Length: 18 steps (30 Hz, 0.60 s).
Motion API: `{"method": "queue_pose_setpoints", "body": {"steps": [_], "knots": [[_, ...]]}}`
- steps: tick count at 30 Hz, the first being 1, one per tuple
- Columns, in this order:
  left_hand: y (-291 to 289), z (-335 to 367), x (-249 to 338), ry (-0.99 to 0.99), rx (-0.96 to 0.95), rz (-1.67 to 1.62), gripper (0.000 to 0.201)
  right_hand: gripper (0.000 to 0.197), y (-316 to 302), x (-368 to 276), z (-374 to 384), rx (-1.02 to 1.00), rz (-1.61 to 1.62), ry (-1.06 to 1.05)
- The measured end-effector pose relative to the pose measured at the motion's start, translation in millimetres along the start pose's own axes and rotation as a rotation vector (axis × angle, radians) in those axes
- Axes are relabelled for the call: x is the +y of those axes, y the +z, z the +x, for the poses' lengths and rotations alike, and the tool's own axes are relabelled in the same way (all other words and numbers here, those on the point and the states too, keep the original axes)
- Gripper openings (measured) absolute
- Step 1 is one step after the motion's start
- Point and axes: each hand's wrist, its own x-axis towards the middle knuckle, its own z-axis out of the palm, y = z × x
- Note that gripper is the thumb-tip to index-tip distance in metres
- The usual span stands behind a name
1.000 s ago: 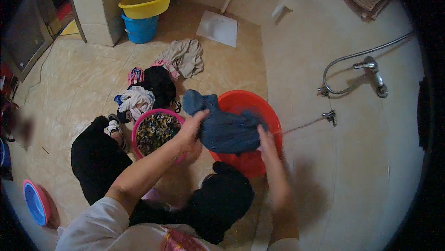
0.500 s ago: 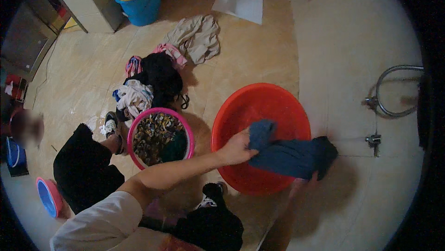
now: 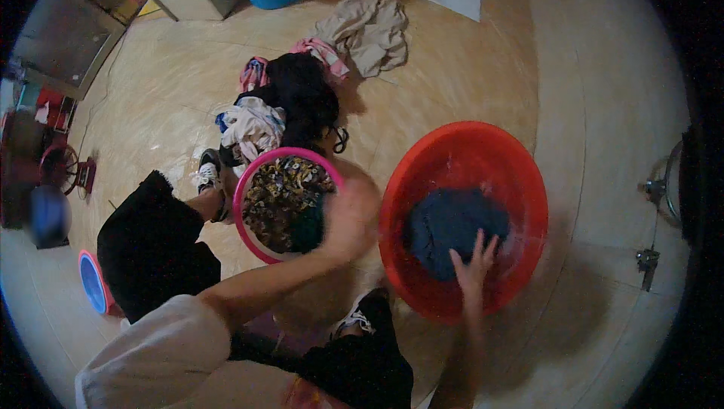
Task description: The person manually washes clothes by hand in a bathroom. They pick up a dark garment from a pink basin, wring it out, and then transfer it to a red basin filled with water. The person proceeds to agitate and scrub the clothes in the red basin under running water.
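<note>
- In the head view, the dark blue garment (image 3: 456, 220) has moved most: half a second ago it was stretched between both hands above the red basin (image 3: 452, 145); now it lies bunched inside it.
- The left hand (image 3: 351, 216) has let go of the garment and swung left, to the gap between the red basin and the pink-rimmed basin (image 3: 241, 205).
- I judge that the garment has been set down, with the basin bearing it rather than the hands.
- The right hand (image 3: 473, 264) is open, fingers spread, at the garment's near right edge; the fingertips seem to touch the cloth, without gripping it.
- The left hand is blurred in front of the pink-rimmed basin's right side. I cannot tell how far its fingers are open, or whether it touches the rim; nothing shows in it.
- Nearest it, the pink-rimmed basin holds patterned cloth (image 3: 286, 186) and a dark green piece (image 3: 308, 232).
- Beyond that basin, a black garment (image 3: 302, 99), a whitish one (image 3: 253, 124) and a beige cloth (image 3: 369, 35) lie on the floor.
</note>
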Motion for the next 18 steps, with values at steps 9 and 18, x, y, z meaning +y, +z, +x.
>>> {"method": "queue_pose_setpoints", "body": {"steps": [9,18], "knots": [[-31.0,-163.6,-227.7,-1.335,0.480,-0.879,0.050,0.066,157.0,17.6,42.6,-0.013,-0.325,-0.038],[-90.0,-119.6,-217.7,-1.139,0.348,-1.161,0.025,0.063,108.4,36.2,101.6,-0.125,0.521,0.910]]}}
